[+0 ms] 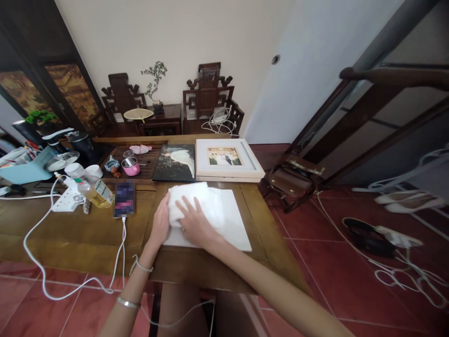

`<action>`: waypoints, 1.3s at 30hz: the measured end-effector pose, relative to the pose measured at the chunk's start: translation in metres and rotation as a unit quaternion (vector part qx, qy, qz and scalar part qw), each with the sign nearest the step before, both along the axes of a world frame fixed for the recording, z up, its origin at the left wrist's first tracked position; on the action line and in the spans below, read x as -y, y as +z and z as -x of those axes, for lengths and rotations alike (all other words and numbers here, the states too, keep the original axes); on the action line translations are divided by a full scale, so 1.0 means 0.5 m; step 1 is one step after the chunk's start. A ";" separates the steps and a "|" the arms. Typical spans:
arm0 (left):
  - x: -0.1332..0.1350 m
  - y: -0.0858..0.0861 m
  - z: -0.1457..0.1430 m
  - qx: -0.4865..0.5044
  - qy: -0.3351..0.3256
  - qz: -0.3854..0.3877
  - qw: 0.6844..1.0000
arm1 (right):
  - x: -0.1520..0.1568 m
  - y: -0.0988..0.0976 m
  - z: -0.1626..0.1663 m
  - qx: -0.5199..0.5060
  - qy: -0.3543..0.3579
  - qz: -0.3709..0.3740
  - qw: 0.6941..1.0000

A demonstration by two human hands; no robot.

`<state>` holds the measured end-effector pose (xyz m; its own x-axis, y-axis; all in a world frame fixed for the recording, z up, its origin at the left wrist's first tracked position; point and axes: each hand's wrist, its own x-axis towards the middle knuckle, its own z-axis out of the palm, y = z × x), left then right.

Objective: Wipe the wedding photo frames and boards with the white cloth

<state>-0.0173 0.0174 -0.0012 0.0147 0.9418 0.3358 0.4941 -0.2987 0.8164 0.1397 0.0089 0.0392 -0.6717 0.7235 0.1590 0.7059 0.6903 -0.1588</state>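
Observation:
A white board (234, 220) lies flat on the wooden table, with a folded white cloth (187, 191) covering its left part. My right hand (197, 223) rests on top of the cloth, palm down, its fingers spread and pressing on it. At the left edge of the board and cloth is my left hand (162, 219), fingers stretched out along the side; its fingertips touch the cloth's edge. The underside of both hands is hidden. Just behind the board are a dark picture panel with a white figure (180, 161) and a pale framed photo (257, 171).
Left on the table (87, 238) are a phone (124, 199) on a white cable, a bottle of yellowish liquid (96, 193), a power strip (66, 200), a pink cup (131, 166) and a light-blue organizer (26, 168). A brown bag (293, 180) sits right of the table.

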 end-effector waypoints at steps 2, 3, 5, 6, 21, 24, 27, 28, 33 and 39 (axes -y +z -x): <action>0.000 -0.001 0.002 0.029 0.003 0.009 1.000 | 0.043 0.003 0.006 0.001 0.051 0.011 0.999; 0.001 -0.002 0.003 0.036 0.004 0.013 0.999 | 0.064 0.006 0.002 0.000 0.071 0.021 0.997; 0.003 -0.001 0.001 0.028 -0.003 0.021 0.999 | 0.102 0.012 -0.018 -0.005 0.094 0.045 0.995; 0.005 0.001 -0.002 0.013 -0.012 0.025 1.000 | 0.116 0.015 -0.032 -0.008 0.101 0.058 0.993; 0.003 -0.001 -0.011 -0.103 -0.047 0.011 0.993 | -0.031 -0.005 -0.061 -0.010 -0.072 -0.002 0.997; 0.003 -0.003 -0.009 -0.090 -0.015 0.009 0.996 | -0.048 -0.006 -0.025 0.011 -0.043 -0.016 0.999; 0.006 -0.003 -0.008 -0.063 0.007 0.018 0.998 | -0.010 -0.002 -0.019 0.025 0.038 -0.011 0.999; 0.008 -0.003 -0.009 -0.057 0.008 0.020 0.998 | 0.012 0.001 -0.025 0.025 0.065 -0.003 0.998; 0.009 0.000 -0.014 -0.095 -0.051 0.020 0.994 | 0.108 0.020 -0.093 0.002 0.138 0.070 0.988; 0.006 -0.008 -0.009 -0.201 -0.121 0.008 0.972 | 0.065 0.021 -0.148 -0.042 0.012 0.077 0.996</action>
<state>-0.0129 0.0146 -0.0052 0.3635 0.8996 0.2419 0.6904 -0.4345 0.5784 0.2137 -0.0236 0.0499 -0.6786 0.7271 0.1044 0.6688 0.6704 -0.3215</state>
